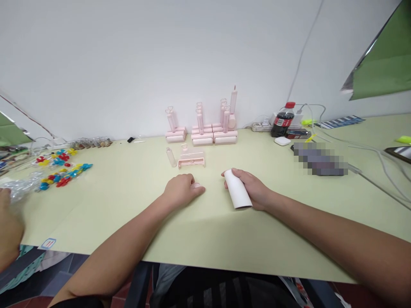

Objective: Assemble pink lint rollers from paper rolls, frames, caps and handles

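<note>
One bottle [283, 121] holds dark liquid [278, 130]; right grip [254, 188] clasps roll [237, 189], left grip [180, 189] pale piece [195, 185].

Black sleeve [80, 302], grey-striped dark clothing [215, 295]

A plain, pale grey-white wall [128, 64] forms the rear boundary. A thin cable [306, 42] runs diagonally down its right portion. Green sheeting [382, 72] with a silvery edge occupies the upper right corner; a smaller green panel [13, 130] is located at the far left. The table [112, 218], pale yellow-green, extends along the wall. Reddish floor tiles [125, 287] are visible below the front edge. Illumination is soft and diffuse.
</note>
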### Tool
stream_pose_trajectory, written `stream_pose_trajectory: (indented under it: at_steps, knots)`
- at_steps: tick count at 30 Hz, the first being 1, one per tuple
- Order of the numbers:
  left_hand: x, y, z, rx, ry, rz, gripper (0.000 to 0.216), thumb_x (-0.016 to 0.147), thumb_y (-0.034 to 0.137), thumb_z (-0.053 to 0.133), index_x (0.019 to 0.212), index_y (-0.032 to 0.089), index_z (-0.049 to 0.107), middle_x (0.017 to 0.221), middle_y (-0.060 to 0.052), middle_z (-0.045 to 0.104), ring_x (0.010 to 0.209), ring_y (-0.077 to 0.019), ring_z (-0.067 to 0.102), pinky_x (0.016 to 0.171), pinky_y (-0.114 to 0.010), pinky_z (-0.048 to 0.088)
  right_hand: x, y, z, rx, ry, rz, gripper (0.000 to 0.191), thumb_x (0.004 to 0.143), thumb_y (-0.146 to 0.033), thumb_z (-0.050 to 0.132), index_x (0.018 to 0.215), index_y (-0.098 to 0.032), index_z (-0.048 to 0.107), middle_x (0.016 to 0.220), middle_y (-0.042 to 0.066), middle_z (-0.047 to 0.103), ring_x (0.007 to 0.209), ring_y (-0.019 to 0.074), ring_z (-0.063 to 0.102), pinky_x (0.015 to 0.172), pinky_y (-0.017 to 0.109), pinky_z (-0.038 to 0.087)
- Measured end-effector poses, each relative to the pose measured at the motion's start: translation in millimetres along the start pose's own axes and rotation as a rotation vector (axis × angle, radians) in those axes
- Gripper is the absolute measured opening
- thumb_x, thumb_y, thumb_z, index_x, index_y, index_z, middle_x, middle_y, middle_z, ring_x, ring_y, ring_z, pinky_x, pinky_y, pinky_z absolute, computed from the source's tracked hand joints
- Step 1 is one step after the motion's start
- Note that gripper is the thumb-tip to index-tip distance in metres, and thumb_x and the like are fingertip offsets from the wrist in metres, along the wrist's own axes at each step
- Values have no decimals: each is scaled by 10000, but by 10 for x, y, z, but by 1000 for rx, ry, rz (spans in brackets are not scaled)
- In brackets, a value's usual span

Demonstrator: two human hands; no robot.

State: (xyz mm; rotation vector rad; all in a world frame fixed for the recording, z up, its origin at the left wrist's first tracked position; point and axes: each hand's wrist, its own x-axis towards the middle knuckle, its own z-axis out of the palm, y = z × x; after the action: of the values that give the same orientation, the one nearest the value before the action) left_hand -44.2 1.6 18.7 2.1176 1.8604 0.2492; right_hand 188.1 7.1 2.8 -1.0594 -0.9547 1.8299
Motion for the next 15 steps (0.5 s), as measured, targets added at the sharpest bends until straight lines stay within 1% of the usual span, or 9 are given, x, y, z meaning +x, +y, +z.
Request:
stream_pose_trajectory:
  at_steps: [3, 5, 7, 8, 9, 11, 15]
  knots:
    - [-16, 11, 16, -142, 38, 34, 396, 781, 604, 576, 810, 209, 569, 764, -31, 652, 654, -199, 586, 509, -273, 333, -4, -16, 9, 38, 7, -1, 279, 928, -400, 524, 1067, -182, 628, 681, 41, 658, 569, 150, 574, 488, 233, 461]
    - [-19, 18, 22, -260, 43, 74, 373, 805, 572, 568, 910, 215, 593, 760, -13, 640, 657, -185, 579, 527, -266, 357, -9, -19, 12, 58, 0, -2, 284, 923, -403, 538, 1075, -181, 629, 678, 43, 658, 563, 155, 573, 487, 237, 463]
    - [-18, 26, 25, -357, 43, 125, 376, 858, 542, 511, 1027, 219, 607, 731, 6, 612, 645, -167, 556, 555, -264, 371, -9, -19, 11, 77, -1, 0, 285, 920, -403, 547, 1070, -175, 632, 677, 45, 655, 566, 158, 577, 489, 240, 467]
    - [-17, 30, 27, -392, 44, 153, 380, 885, 534, 470, 1044, 220, 612, 714, 13, 594, 642, -159, 540, 570, -265, 374, -6, -17, 9, 87, 3, 1, 282, 921, -400, 549, 1065, -172, 634, 680, 47, 654, 573, 159, 582, 492, 240, 471]
    - [-15, 34, 29, -421, 46, 180, 381, 906, 528, 434, 1025, 217, 620, 702, 17, 576, 643, -153, 525, 584, -265, 375, -1, -15, 7, 99, 11, 0, 276, 922, -395, 550, 1057, -170, 635, 689, 48, 655, 583, 159, 588, 498, 240, 478]
    - [-9, 38, 41, -475, 61, 225, 377, 921, 525, 415, 920, 205, 614, 689, 20, 550, 650, -143, 501, 599, -263, 371, 13, -8, -3, 129, 26, -3, 268, 926, -393, 548, 1037, -166, 638, 715, 52, 655, 603, 156, 597, 513, 239, 494]
    - [4, 23, 91, -630, 129, 220, 348, 854, 539, 561, 811, 201, 491, 650, 46, 504, 580, -111, 456, 548, -238, 347, 51, 12, -34, 172, 53, -11, 274, 934, -417, 529, 983, -167, 630, 739, 50, 637, 619, 148, 595, 528, 237, 521]
